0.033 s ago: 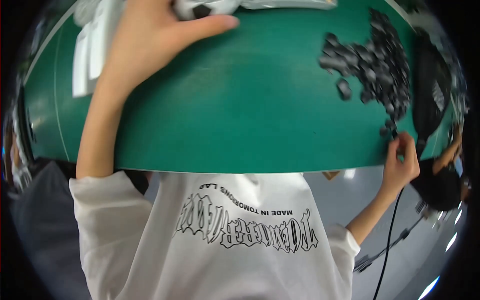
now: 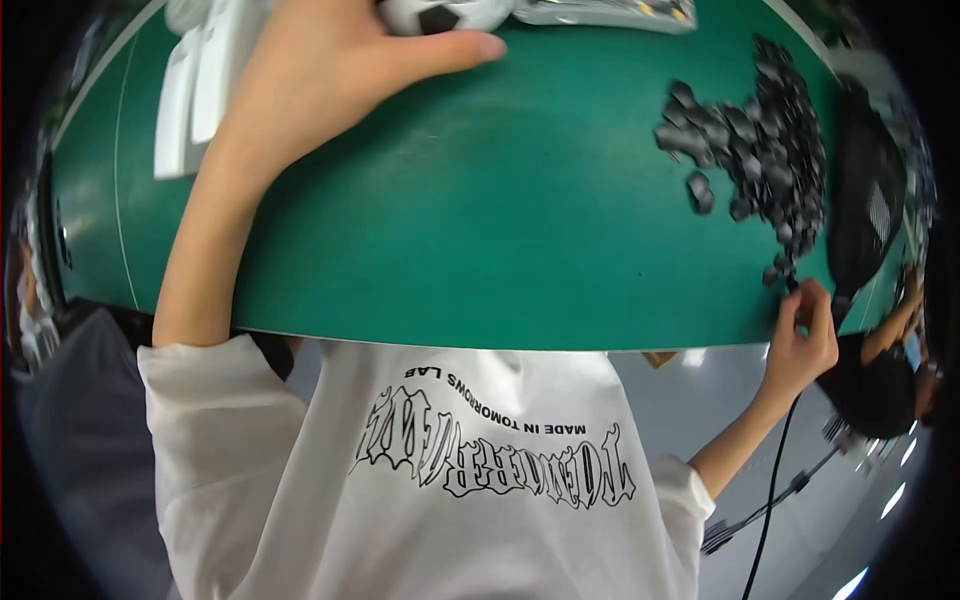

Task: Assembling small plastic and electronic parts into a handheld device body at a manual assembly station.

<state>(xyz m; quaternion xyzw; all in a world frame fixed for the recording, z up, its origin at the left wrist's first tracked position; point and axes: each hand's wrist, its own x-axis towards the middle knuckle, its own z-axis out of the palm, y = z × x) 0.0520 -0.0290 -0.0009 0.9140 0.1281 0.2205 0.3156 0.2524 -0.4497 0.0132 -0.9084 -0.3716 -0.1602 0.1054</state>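
Note:
My left hand reaches over the far left part of the green table, its thumb stretched out to the right. Its other fingers run past the top edge of the picture. Just beyond the thumb lies a white ball with a black patch, like a small soccer ball. My right hand is at the near right edge of the table, thumb and fingertips pinched on a small black piece. That piece is at the near end of a pile of small black faceted pieces, where its outline is hard to make out.
White box-like parts stand beside my left wrist. A clear bag or tray lies at the far edge of the green table. Right of the pile is a black mesh pouch. A black cable hangs below the table, and another person is at the right.
The whole view has shifted slightly, so the far table items appear a little lower and further right. Both hands keep nearly the same pose, the right one still pinched at the pile's near end.

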